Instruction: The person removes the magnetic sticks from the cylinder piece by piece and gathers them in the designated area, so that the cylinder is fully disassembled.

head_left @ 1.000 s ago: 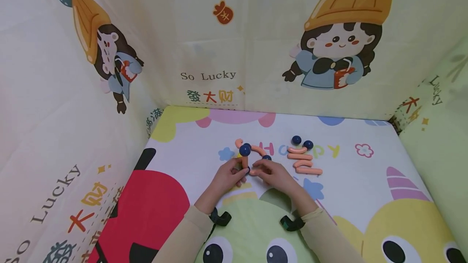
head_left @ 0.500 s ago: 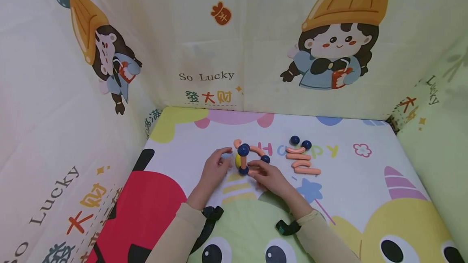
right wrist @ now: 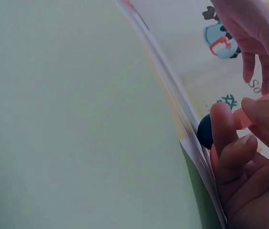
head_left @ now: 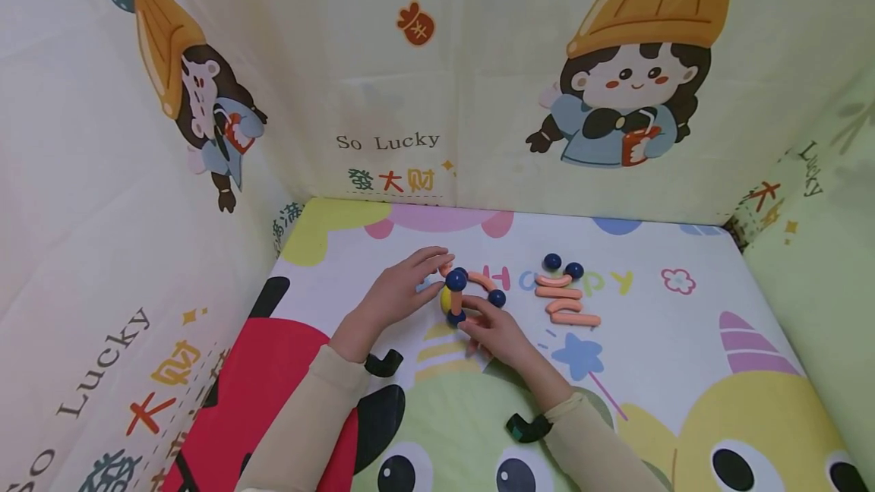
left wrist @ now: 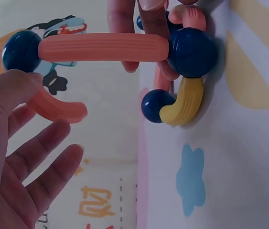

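A model of magnetic building rods and balls stands on the table. Its straight orange rod rises upright between a lower navy ball and an upper navy ball. From the upper ball juts a curved orange rod; a curved yellow rod joins the lower one. My left hand is beside the top, thumb by the upper ball, other fingers spread. My right hand holds the model low down, fingers bent around the upright rod near the lower ball.
Right of the model lie several loose orange rods, straight and curved, with two loose navy balls behind them. A cartoon-printed cloth covers the table. Printed fabric walls stand at the back and sides.
My left hand let go of the model's lower part, drew away left, then came up beside its top. The right hand stays low at the model, shifted slightly.
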Motion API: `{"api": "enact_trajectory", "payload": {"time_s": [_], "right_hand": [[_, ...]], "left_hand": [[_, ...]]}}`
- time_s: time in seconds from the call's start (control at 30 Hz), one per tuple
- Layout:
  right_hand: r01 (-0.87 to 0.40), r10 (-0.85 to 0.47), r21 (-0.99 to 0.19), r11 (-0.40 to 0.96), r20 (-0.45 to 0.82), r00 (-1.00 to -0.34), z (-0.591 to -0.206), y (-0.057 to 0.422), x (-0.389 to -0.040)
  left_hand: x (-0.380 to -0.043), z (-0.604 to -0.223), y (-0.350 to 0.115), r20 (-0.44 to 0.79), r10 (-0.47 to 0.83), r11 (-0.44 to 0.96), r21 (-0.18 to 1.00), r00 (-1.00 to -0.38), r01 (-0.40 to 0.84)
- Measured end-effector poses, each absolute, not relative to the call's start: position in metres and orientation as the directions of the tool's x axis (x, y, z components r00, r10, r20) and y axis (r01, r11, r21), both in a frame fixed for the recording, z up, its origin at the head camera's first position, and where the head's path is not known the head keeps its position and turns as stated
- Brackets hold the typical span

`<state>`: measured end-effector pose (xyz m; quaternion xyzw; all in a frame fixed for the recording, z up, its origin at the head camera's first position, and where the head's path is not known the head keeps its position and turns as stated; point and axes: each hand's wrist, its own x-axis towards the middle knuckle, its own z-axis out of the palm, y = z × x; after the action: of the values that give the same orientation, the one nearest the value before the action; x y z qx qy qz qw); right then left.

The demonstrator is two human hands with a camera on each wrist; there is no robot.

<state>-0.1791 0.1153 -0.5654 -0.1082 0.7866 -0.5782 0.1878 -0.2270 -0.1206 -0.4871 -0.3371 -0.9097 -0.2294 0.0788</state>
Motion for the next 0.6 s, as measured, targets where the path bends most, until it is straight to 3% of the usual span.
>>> {"api": "enact_trajectory", "payload": {"time_s": [0.6], "right_hand": [[0.062,-0.311,-0.958,0.28,-0.152,-0.938,-0.576,0.106,-0.18]], "left_hand": [[-0.23,-0.488,-0.114,0.363,0.604,0.64,0.31,-0.71,0.703]]}}
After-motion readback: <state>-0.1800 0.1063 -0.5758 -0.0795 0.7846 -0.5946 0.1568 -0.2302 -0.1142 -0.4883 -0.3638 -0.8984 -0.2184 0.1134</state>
